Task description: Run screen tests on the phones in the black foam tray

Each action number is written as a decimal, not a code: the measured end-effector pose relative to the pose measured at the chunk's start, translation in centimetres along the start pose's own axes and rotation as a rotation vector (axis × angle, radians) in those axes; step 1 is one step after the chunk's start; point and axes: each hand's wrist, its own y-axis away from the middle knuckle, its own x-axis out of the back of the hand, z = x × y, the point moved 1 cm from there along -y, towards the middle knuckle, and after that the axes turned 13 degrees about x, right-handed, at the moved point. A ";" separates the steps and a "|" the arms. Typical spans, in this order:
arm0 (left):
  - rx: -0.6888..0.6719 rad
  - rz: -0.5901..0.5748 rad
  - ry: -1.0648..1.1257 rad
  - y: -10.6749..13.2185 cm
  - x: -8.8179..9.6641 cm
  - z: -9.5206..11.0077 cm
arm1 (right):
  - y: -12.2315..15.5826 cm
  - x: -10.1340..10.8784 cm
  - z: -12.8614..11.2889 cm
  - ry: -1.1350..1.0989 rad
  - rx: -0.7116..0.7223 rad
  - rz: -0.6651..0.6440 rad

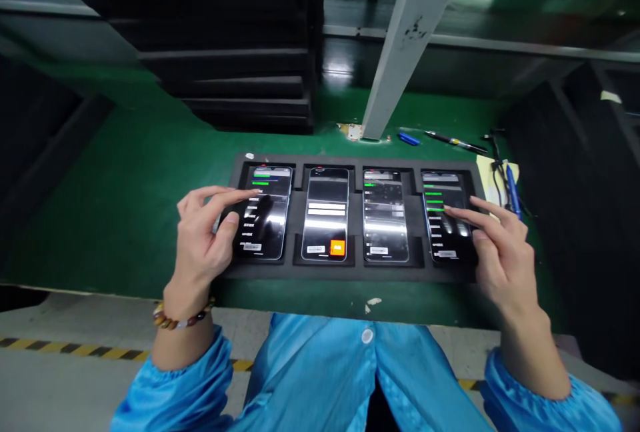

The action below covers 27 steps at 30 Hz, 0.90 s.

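Several smartphones lie face up in the cutouts of a black foam tray [357,273]. My left hand [207,232] reaches over the leftmost smartphone [270,219], its index finger stretched to the upper part of the lit screen. At the other end, my right hand [505,252] has its index finger on or just over the rightmost smartphone [443,225], which shows green and white text lines. Between them are a smartphone with an orange square [325,222] on its screen and a smartphone with a grey list [385,219]. Neither hand holds anything.
Behind the tray, a tall stack of black foam trays [250,52] stands on the green table [135,165]. A grey metal post [410,45] rises near a blue pen cap [409,139] and a black pen [455,142]. A blue pen [513,192] and cable lie right. More dark foam [575,152] borders the right side.
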 end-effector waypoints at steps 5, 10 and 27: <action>0.014 0.001 -0.041 0.1 -0.2 0.2 | 2.0 -0.2 1.1 -0.024 -0.003 0.000; 0.028 0.036 -0.040 0.3 -0.2 0.3 | 1.4 -0.6 0.4 -0.011 0.028 -0.009; 0.028 -0.069 -0.141 0.2 -0.3 0.8 | -2.1 -4.4 -3.4 -0.091 0.269 -0.143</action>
